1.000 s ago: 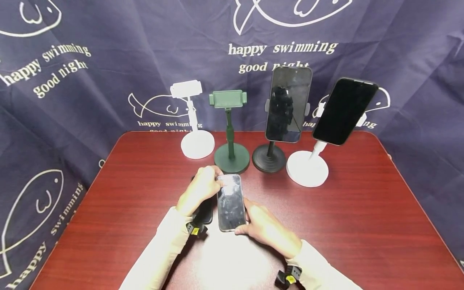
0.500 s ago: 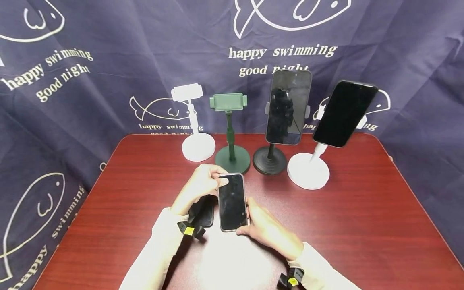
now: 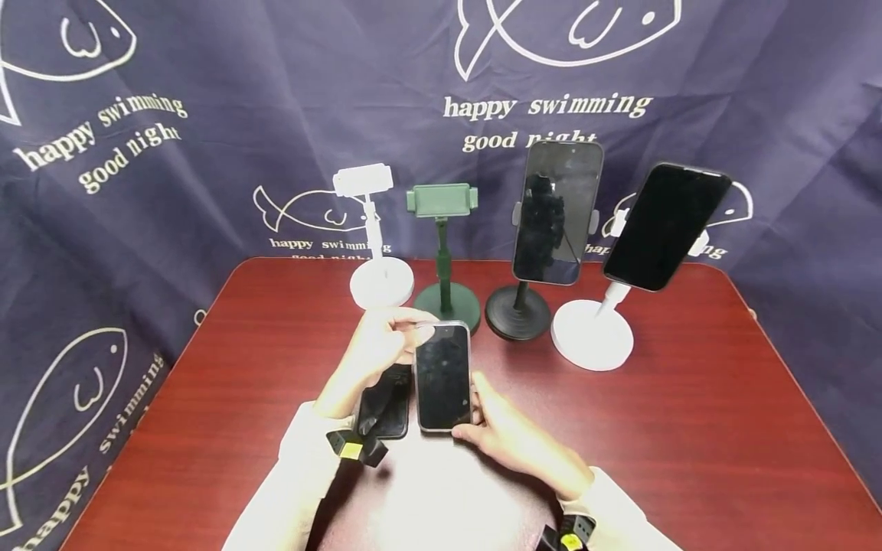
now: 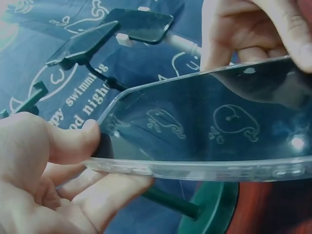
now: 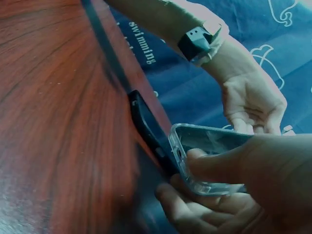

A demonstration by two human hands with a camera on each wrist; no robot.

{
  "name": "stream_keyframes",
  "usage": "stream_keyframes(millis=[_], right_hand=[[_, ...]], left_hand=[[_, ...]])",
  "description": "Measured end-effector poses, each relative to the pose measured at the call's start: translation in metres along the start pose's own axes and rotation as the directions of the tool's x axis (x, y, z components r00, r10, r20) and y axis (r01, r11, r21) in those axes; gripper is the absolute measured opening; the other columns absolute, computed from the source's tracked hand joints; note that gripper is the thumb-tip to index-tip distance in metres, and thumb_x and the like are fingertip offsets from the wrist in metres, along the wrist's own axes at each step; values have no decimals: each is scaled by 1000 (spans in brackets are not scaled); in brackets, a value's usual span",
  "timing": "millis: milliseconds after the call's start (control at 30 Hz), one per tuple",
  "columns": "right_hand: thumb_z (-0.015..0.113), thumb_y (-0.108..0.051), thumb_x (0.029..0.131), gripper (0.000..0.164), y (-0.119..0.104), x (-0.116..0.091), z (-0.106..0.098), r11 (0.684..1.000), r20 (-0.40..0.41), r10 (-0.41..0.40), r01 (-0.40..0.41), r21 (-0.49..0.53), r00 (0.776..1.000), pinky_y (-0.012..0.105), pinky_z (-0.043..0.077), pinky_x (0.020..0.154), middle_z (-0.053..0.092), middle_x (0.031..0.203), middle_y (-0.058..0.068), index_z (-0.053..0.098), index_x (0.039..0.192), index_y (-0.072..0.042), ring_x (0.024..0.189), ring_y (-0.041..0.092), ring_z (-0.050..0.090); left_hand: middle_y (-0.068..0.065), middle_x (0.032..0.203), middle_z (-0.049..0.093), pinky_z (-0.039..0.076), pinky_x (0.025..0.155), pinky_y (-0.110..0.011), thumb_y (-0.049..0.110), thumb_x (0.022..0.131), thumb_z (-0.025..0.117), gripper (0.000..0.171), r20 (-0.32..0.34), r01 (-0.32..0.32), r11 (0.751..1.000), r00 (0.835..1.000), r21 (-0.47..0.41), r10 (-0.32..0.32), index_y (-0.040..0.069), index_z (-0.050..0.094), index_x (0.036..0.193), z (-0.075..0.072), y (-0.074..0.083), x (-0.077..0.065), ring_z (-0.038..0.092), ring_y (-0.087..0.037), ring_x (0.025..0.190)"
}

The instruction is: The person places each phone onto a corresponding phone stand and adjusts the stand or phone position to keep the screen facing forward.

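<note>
A smartphone in a clear case [image 3: 443, 383] is held between both hands, its dark screen facing up toward the head camera. My left hand [image 3: 382, 340] pinches its upper left corner, thumb [image 4: 78, 141] on the screen and fingers beneath. At the lower right, my right hand [image 3: 506, 432] grips the phone, its thumb [image 5: 214, 165] over the bottom end in the right wrist view. The case's clear edge [image 5: 178, 156] stands off the tabletop there. A second black phone [image 3: 389, 409] lies on the table, partly under my left hand and wrist.
Behind the hands stand a white phone stand [image 3: 381, 283] and a green phone stand [image 3: 442, 200], both without phones. A black stand [image 3: 518, 314] and another white stand [image 3: 591, 337] each carry a large phone. A patterned blue cloth [image 3: 207, 153] hangs behind the red table [image 3: 689, 428].
The held phone has risen from the table and tilted, and the bright glare has left its screen. My left forearm has shifted left, uncovering more of the second phone.
</note>
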State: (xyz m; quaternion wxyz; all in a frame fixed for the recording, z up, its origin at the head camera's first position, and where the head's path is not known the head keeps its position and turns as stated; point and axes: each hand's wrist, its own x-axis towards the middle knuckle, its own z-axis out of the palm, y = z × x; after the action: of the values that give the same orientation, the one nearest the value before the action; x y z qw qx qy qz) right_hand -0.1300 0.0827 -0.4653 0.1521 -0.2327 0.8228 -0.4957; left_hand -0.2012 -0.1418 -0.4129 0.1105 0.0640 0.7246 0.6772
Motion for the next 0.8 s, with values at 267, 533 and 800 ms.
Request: stream_keyframes(millis=[267,533,800], right_hand=[[60,-7,102,33,-6,-1,-11,964,28,3,-11,266,1000,36,54,48,74,93,23,48,132,1,67,30,72],[59,-1,101,28,-16,0,-26,966,-48,-66,76,248,997,36,55,52,74,89,22,54,128,3,60,27,69],[58,-2,101,28,-24,-4,-33,956,-97,-90,113,270,991,38,59,61,73,91,23,54,129,4,64,26,69]], left_hand=[[-14,100,78,63,73,-43,2,94,70,29,-44,-32,999,999,-44,30,-9,69,121,6,16,-8,75,-16,75],[-12,110,77,62,82,-45,12,94,73,32,-62,-89,996,994,-24,87,2,71,125,9,29,-18,75,-16,95],[-21,117,74,62,77,-52,6,98,68,44,85,-153,984,983,-90,160,11,60,141,17,33,-24,77,-24,94]])
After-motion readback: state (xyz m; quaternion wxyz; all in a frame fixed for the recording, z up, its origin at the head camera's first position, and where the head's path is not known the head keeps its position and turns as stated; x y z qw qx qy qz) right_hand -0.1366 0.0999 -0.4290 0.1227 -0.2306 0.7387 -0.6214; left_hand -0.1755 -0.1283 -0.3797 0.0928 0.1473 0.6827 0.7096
